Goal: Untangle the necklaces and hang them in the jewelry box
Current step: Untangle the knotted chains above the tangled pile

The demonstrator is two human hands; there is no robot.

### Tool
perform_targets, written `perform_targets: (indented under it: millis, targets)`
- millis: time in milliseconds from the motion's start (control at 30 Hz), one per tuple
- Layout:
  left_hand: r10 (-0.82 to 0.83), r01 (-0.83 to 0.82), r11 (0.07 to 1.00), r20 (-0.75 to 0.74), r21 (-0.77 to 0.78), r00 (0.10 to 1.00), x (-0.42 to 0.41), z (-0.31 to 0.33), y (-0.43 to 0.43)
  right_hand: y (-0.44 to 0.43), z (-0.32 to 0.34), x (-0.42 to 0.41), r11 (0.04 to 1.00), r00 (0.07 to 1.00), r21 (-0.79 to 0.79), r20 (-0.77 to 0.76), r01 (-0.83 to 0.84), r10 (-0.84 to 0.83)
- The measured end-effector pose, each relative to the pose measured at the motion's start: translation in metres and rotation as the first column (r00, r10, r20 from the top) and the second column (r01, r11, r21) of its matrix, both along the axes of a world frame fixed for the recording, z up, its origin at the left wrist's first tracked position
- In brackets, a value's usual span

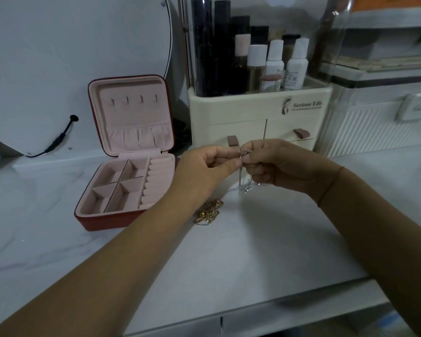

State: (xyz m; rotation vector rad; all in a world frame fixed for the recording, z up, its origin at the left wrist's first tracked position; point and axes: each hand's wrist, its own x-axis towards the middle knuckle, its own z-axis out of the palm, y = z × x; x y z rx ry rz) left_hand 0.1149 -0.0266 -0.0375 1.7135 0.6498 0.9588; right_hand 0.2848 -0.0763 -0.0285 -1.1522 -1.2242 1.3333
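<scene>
A red jewelry box (pixel 112 221) with pink lining stands open at the left, its lid upright with several bare hooks (pixel 134 99). My left hand (pixel 204 171) and my right hand (pixel 277 164) meet above the table, both pinching a silver necklace (pixel 244 187) whose chain dangles below the fingers. A tangled pile of gold necklaces (pixel 209 212) lies on the white table just under my left wrist, partly hidden by it.
A cream cosmetics organizer (pixel 258 113) with bottles and two drawers stands right behind my hands. A round mirror (pixel 58 57) with a black cable leans at the back left. A clear storage case (pixel 379 117) sits at the right. The table's front edge (pixel 253 310) runs below.
</scene>
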Motion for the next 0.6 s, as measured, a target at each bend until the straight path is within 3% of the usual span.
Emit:
perform_targets:
  millis: [300,467,600]
  targets:
    - [-0.02,0.02,0.983,-0.001,-0.181,1.0,0.0021,-0.004,-0.0007,-0.002,0.0025,-0.0042,1.0,0.998,0.017,0.064,0.002,-0.003]
    - [-0.023,0.043,0.937,0.062,-0.347,0.998,0.0054,-0.0054,-0.0022,-0.0011,0.0026,-0.004,0.999,0.999,0.038,0.034,0.007,-0.008]
    - [-0.007,0.039,0.929,0.089,-0.369,0.996,0.0058,-0.0034,-0.001,0.002,0.0,-0.0035,0.998,0.996,0.009,-0.073,0.056,-0.055]
